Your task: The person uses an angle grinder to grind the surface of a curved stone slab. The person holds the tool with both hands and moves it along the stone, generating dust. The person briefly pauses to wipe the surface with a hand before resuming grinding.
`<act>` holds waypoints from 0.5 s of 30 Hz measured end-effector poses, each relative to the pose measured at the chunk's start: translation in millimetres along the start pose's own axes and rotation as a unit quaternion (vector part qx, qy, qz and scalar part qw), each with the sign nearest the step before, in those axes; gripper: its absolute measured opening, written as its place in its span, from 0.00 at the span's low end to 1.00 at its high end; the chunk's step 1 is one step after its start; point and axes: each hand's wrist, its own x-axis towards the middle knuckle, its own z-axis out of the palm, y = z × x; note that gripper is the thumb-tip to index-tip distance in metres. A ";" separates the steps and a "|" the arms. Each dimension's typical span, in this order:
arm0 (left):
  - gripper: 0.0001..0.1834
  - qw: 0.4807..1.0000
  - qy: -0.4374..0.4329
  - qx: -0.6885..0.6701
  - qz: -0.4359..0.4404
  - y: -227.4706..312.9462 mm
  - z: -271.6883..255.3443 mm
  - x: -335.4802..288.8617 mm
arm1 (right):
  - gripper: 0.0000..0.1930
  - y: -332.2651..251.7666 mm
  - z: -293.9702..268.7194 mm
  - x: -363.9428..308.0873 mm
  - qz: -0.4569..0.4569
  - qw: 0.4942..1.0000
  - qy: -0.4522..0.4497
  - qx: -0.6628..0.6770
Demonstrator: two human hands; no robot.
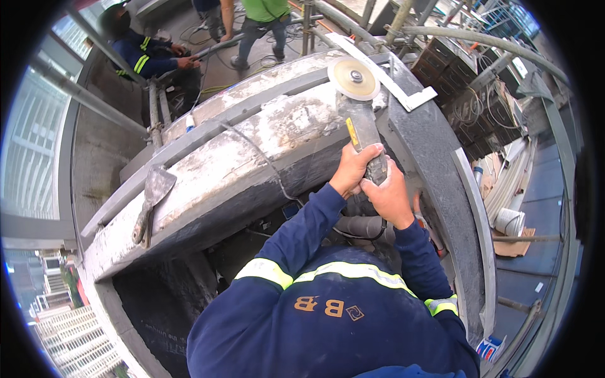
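Note:
Both my hands grip an angle grinder (362, 123) in front of me. My left hand (351, 169) is closed around the left side of its body. My right hand (391, 196) wraps the rear end. A pale round disc (346, 79) sits at its far end, over the pale concrete ledge (277, 129) near the corner with a grey stone slab (423, 135). Whether the disc spins or touches anything, I cannot tell. Beside it, a white L-shaped square (411, 97) lies across the slab. A flat-bladed scraper (155, 192) rests on the ledge to the left.
A grey cable (265, 157) crosses the ledge toward me. Below my arms is a dark recess with a grey pipe (359, 225). Scaffold poles (479, 36) surround the far side. Co-workers, one in a green shirt (263, 9), are beyond the ledge. A white bucket (509, 222) stands right.

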 end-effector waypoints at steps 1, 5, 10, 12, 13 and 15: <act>0.18 0.999 -0.007 0.031 -0.005 2.7 5.8 -6.0 | 0.27 -3.0 -6.5 -5.8 -0.009 1.000 0.000 0.000; 0.32 0.997 -0.082 0.016 -0.001 -2.7 14.4 -40.1 | 0.27 -18.4 -31.4 -46.1 -0.007 0.998 -0.018 0.068; 0.41 0.981 -0.100 -0.118 -0.116 -28.0 44.7 -65.7 | 0.25 -22.5 -61.9 -113.9 0.108 0.982 -0.035 0.151; 0.39 0.982 -0.114 -0.065 -0.135 -38.3 67.8 -68.4 | 0.24 -15.3 -72.3 -131.0 0.106 0.970 0.011 0.217; 0.37 0.981 -0.118 -0.069 -0.138 -40.8 79.4 -68.0 | 0.24 -14.2 -73.4 -137.5 0.107 0.962 0.031 0.250; 0.34 0.978 -0.147 -0.029 -0.143 -51.9 94.6 -66.6 | 0.27 -25.9 -78.6 -146.3 0.116 0.951 0.064 0.280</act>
